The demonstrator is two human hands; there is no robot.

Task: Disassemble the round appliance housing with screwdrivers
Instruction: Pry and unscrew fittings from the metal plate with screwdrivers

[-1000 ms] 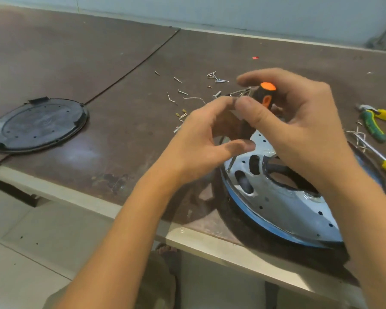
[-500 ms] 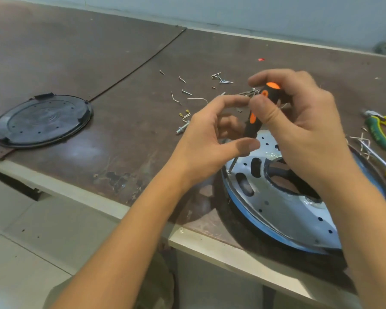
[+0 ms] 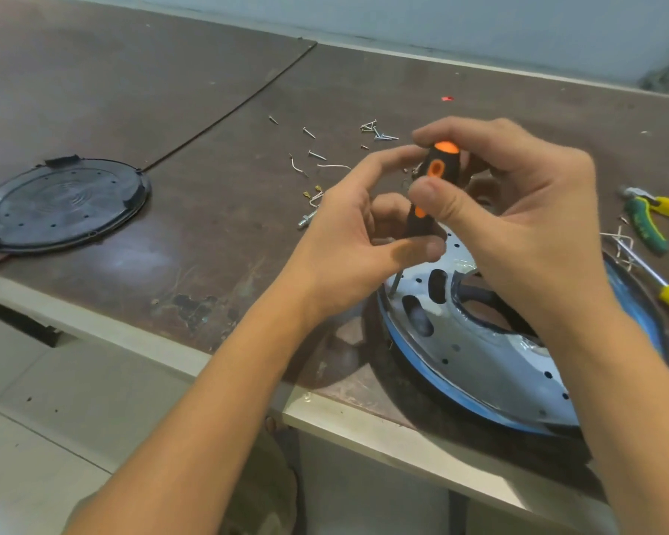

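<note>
The screwdriver now stands straighter than it did a moment ago, and more of its black and orange handle shows between the two hands. Its thin metal tip points down onto the left side of the round housing, which lies flat at the near edge of the table. The tip could slip off the screw (I cannot see the screw itself) if the tool leans or is turned without a good push down. Then it might scratch the shiny plate or poke the left hand, which is very close to the tip. A freed screw could also hop away and fall off the table, since the housing sits right by the edge. The right hand has its thumb and fingers curled round the top of the handle, ready to twist. The left hand is half curled, and its thumb and fingers pinch the bottom of the handle to keep it steady. Loose screws lie behind the housing, a black lid lies far to its left, and pliers lie to its right.
</note>
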